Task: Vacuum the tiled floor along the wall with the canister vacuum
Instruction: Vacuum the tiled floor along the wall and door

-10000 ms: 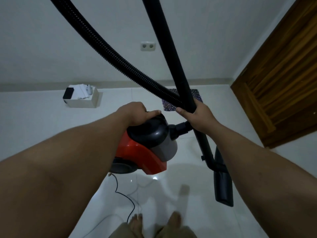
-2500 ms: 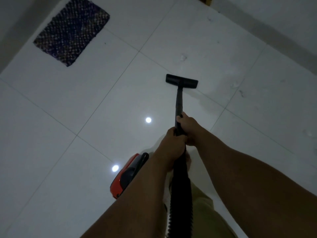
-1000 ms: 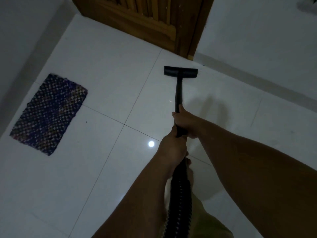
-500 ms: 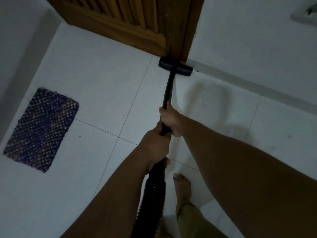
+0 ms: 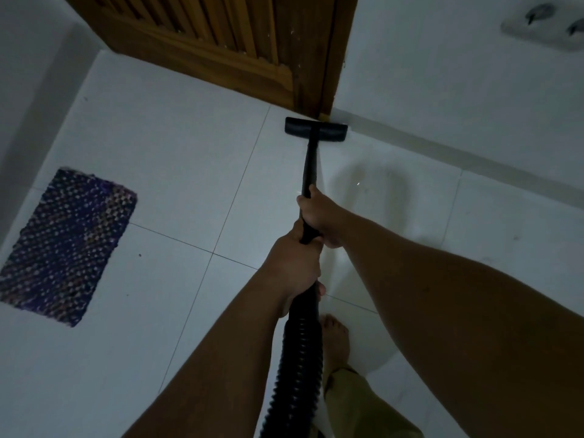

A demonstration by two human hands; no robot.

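A black vacuum wand (image 5: pixel 311 162) runs from my hands down to a flat black floor nozzle (image 5: pixel 315 133). The nozzle lies on the white tiled floor (image 5: pixel 177 191), just in front of the wooden door's corner and the grey skirting (image 5: pixel 474 159) of the right wall. My right hand (image 5: pixel 319 216) grips the wand further forward. My left hand (image 5: pixel 295 267) grips it just behind, where the ribbed black hose (image 5: pixel 300 368) begins. The canister is out of view.
A brown slatted wooden door (image 5: pixel 221 42) stands ahead. A purple woven mat (image 5: pixel 64 245) lies on the tiles at the left. A wall socket (image 5: pixel 550 23) sits high on the right wall. My bare foot (image 5: pixel 336 343) is below the hands.
The nozzle, pushed up against the door corner half a second ago, now lies slightly back from it on the tile. Both hands keep their grip on the wand.
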